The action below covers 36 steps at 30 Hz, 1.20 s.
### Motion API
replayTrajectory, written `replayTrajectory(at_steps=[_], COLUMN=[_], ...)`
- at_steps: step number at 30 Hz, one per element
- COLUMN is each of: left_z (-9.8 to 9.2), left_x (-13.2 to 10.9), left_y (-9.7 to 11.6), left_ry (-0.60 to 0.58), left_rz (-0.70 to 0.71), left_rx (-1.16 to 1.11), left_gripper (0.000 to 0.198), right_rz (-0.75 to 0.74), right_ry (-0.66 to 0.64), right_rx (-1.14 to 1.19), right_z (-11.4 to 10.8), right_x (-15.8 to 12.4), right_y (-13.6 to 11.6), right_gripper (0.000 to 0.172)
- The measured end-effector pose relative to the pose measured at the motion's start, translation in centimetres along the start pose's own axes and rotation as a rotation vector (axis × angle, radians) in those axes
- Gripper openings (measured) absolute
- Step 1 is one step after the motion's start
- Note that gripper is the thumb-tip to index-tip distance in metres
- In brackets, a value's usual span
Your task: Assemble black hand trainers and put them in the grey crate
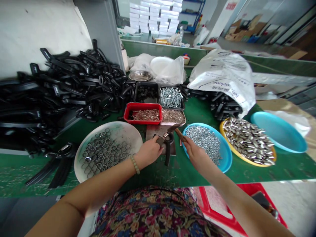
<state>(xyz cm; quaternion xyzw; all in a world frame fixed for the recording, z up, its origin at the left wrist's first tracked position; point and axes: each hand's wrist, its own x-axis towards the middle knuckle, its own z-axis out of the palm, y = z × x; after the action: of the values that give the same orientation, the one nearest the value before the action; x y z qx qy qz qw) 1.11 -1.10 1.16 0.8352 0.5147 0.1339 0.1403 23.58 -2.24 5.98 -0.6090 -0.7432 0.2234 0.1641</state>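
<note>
My right hand [195,152] is closed around the wooden handle of a hammer [181,135], whose dark head points left above a small metal plate [151,131]. Closed too, my left hand [151,151] grips a black handle-like part [168,149] with a shiny metal piece at its upper end. This part lies over the plate, and the hammer head is close to it; whether they touch I cannot tell. Left of my left hand is a white basin [134,131] with metal rings [108,151]. Beside my right hand stands a blue basin [228,158] of small metal pieces.
Black curved parts [81,82] are heaped at left. Behind the plate sit a red tray [128,115] of pins and a black tray of screws [171,97]. At right are a yellow basin of metal sleeves [249,141], another blue basin [278,131] and a white sack [222,72].
</note>
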Motion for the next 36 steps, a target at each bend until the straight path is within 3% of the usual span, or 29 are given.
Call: replayTrajectory(at_steps=[3, 5, 7, 10, 14, 20, 24, 27, 30, 32, 36], left_z=[-2.7, -4.4, -5.0, -4.3, -2.7, -3.5, -3.8, -2.5, -0.5, 0.5, 1.3], left_x=[2.9, 6.7, 11.1, 16.2, 18.3, 17.8, 13.7, 8.5, 4.7, 3.7, 4.0], left_y=[-1.5, -2.4, -2.8, -2.5, -2.2, -2.0, -1.2, -0.5, -0.2, -0.2, -0.2], left_ry=[0.18, 0.242, 0.154, -0.001, 0.002, 0.064, 0.076, 0.132, 0.207, 0.213, 0.15], left_rz=[-0.078, -0.099, -0.072, -0.046, -0.05, -0.081, -0.062, 0.009, 0.01, 0.009, 0.024], left_rx=[-0.019, 0.035, 0.117, 0.173, 0.178, 0.111, -0.049, -0.31, -0.348, -0.292, -0.169], left_gripper=[0.043, 0.039, 0.034, 0.021, 0.018, 0.027, 0.027, 0.018, 0.016, 0.016, 0.019], right_rz=[-0.03, -0.021, 0.006, 0.062, 0.154, 0.22, 0.267, 0.259, 0.245, 0.245, 0.246], right_ry=[0.048, -0.037, -0.101, 0.055, 0.288, 0.314, 0.289, 0.281, 0.278, 0.266, 0.24], right_rx=[0.087, 0.065, 0.05, 0.145, 0.308, 0.459, 0.485, 0.504, 0.526, 0.525, 0.544], right_z=[0.4, 0.9, 1.3, 1.2, 0.6, 1.2, 1.7, 1.9, 2.0, 2.1, 2.4], right_x=[-1.2, -1.7, -1.9, -2.0, -2.5, -2.4, -2.4, -2.6, -2.6, -2.6, -2.9], right_y=[-0.4, -0.6, -0.6, 0.1, 1.7, 3.2, 3.2, 3.3, 3.2, 3.1, 3.0], right_gripper=[0.045, 0.045, 0.045, 0.045, 0.046, 0.048, 0.049, 0.048, 0.046, 0.045, 0.042])
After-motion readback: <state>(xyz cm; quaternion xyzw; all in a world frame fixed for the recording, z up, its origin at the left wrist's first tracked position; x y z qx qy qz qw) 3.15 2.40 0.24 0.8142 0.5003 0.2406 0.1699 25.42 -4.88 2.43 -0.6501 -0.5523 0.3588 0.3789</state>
